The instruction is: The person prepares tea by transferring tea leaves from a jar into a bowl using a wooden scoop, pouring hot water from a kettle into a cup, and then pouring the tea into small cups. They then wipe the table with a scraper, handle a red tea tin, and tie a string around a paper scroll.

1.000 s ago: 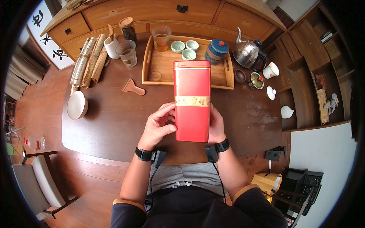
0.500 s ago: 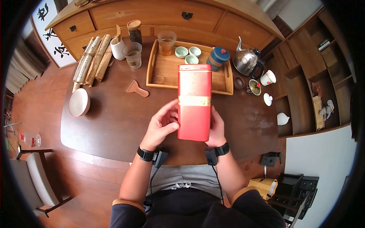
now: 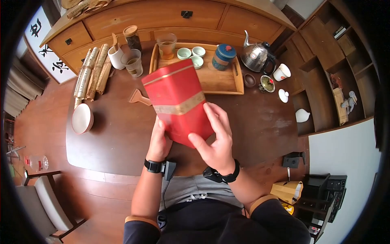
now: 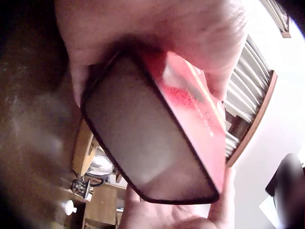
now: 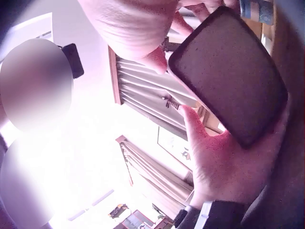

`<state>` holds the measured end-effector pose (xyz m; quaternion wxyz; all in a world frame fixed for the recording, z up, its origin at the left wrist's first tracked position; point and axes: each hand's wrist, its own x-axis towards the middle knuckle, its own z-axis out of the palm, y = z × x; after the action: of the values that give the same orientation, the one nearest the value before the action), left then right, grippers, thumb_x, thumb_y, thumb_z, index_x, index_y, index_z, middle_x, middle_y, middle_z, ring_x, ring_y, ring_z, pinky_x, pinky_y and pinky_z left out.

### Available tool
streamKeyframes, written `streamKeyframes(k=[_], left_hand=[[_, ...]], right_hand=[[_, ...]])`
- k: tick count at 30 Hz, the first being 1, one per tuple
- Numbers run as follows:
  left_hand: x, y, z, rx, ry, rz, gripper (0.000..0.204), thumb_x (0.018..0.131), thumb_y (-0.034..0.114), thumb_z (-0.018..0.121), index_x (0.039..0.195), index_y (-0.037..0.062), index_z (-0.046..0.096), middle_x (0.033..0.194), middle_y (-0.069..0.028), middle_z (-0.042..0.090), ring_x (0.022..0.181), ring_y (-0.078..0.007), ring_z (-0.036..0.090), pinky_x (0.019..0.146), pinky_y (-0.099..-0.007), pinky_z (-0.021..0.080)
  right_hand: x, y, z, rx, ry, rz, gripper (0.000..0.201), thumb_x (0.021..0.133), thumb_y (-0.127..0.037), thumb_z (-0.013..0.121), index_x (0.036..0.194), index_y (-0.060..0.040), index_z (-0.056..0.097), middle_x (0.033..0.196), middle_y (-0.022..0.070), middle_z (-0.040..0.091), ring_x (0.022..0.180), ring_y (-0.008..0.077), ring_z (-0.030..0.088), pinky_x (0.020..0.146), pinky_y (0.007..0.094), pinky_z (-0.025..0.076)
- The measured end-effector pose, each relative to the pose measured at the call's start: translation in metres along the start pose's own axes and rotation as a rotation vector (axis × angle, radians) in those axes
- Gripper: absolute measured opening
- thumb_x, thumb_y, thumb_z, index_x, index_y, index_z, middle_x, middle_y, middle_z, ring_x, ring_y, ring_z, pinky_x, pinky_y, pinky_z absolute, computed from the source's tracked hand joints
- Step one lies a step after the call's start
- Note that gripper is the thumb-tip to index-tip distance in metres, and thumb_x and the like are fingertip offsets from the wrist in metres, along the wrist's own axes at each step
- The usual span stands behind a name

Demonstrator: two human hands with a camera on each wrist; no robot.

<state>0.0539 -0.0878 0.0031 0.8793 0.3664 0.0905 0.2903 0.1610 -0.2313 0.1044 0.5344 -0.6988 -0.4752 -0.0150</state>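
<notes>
A tall red tin with a gold band hangs above the near part of the table, tilted with its top leaning left and two of its sides showing. My left hand grips its lower left side, thumb on the near face and the other fingers hidden behind. On the lower right, my right hand holds the tin between thumb and fingers. The left wrist view shows the tin's dark, bare base. In the right wrist view the same base lies between both palms.
Behind the tin stands a wooden tray with small green cups, a blue lidded jar and a glass. A steel kettle is at its right. Leftward are a bowl, bamboo scrolls and a wooden scraper-like tool.
The tin has gone from upright to leaning left and turned about its length. My right hand has come round to its front right side; my left hand has shifted slightly left.
</notes>
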Motion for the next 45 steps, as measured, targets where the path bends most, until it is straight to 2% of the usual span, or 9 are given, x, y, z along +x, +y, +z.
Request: streamKeyframes(k=[1,5,8,11,15,22,36,39,45], left_hand=[[-0.001,-0.002,-0.005,-0.041,0.037,-0.008,0.082,0.106,0.062,0.048,0.163,0.006,0.03,0.163,-0.0129,0.043,0.15,-0.0255,0.041,0.124,-0.0448,0.033],[-0.003,0.005,-0.01,-0.252,0.032,-0.099,0.089,0.103,0.075,0.033,0.158,0.0061,0.04,0.158,-0.0159,0.049,0.141,-0.0302,0.053,0.118,-0.0464,0.044],[0.0,0.01,-0.009,-0.239,-0.069,-0.065,0.089,0.102,0.076,0.034,0.159,0.0063,0.039,0.158,-0.0158,0.049,0.142,-0.0307,0.052,0.119,-0.0465,0.043],[-0.001,0.006,-0.014,-0.248,-0.001,-0.096,0.089,0.102,0.075,0.035,0.158,0.0056,0.041,0.157,-0.0152,0.051,0.141,-0.0291,0.053,0.118,-0.0454,0.044],[-0.003,0.003,-0.016,-0.239,0.069,-0.096,0.085,0.104,0.072,0.036,0.155,0.0046,0.045,0.154,-0.0146,0.054,0.139,-0.0271,0.054,0.116,-0.0443,0.045],[-0.002,-0.003,-0.021,-0.227,0.109,-0.136,0.076,0.107,0.065,0.039,0.152,0.0038,0.048,0.151,-0.0144,0.057,0.138,-0.0266,0.055,0.116,-0.0438,0.045],[0.0,0.001,-0.015,-0.155,0.084,-0.128,0.078,0.107,0.065,0.039,0.153,0.0036,0.047,0.152,-0.0139,0.056,0.138,-0.0267,0.055,0.117,-0.0438,0.043],[0.001,-0.003,-0.019,-0.158,0.137,-0.132,0.074,0.108,0.062,0.042,0.152,0.0037,0.048,0.152,-0.0133,0.057,0.138,-0.026,0.055,0.118,-0.0441,0.043],[0.003,0.001,-0.009,-0.222,0.176,-0.074,0.06,0.11,0.041,0.052,0.156,0.0051,0.04,0.155,-0.0101,0.053,0.141,-0.0221,0.051,0.119,-0.0421,0.041]], right_hand=[[0.0,-0.006,0.001,0.028,-0.012,-0.046,0.072,0.085,-0.019,0.085,0.147,0.0037,0.056,0.144,0.0232,0.053,0.129,0.0373,0.057,0.108,0.0437,0.048],[0.006,0.001,0.013,0.215,-0.043,-0.127,0.06,0.086,-0.016,0.083,0.139,0.0037,0.062,0.136,0.0217,0.059,0.12,0.034,0.062,0.102,0.0413,0.051],[0.011,0.007,0.021,0.343,-0.01,-0.084,0.052,0.088,-0.013,0.08,0.134,0.0041,0.064,0.129,0.0199,0.064,0.113,0.0302,0.066,0.098,0.0374,0.053],[0.013,0.023,0.028,0.438,-0.024,-0.033,0.05,0.09,-0.014,0.078,0.133,0.006,0.063,0.127,0.0188,0.064,0.11,0.0267,0.066,0.096,0.0353,0.053],[0.007,0.037,0.035,0.492,-0.012,0.007,0.054,0.094,-0.026,0.075,0.132,0.0094,0.061,0.125,0.0191,0.064,0.112,0.0274,0.064,0.099,0.0369,0.051],[-0.003,0.055,0.04,0.628,0.01,0.118,0.058,0.094,-0.035,0.073,0.129,0.0098,0.061,0.124,0.0195,0.062,0.113,0.0278,0.063,0.099,0.0361,0.049],[0.002,0.064,0.03,0.611,-0.065,0.158,0.058,0.095,-0.037,0.073,0.131,0.0072,0.062,0.124,0.0161,0.062,0.109,0.0243,0.063,0.095,0.0349,0.05],[0.001,0.065,0.031,0.669,-0.073,0.206,0.058,0.096,-0.038,0.073,0.132,0.0065,0.062,0.125,0.014,0.062,0.112,0.0226,0.062,0.098,0.034,0.048],[0.002,0.081,0.029,0.912,-0.188,0.42,0.058,0.098,-0.039,0.066,0.135,0.0049,0.061,0.127,0.0089,0.065,0.118,0.0175,0.06,0.105,0.034,0.044]])
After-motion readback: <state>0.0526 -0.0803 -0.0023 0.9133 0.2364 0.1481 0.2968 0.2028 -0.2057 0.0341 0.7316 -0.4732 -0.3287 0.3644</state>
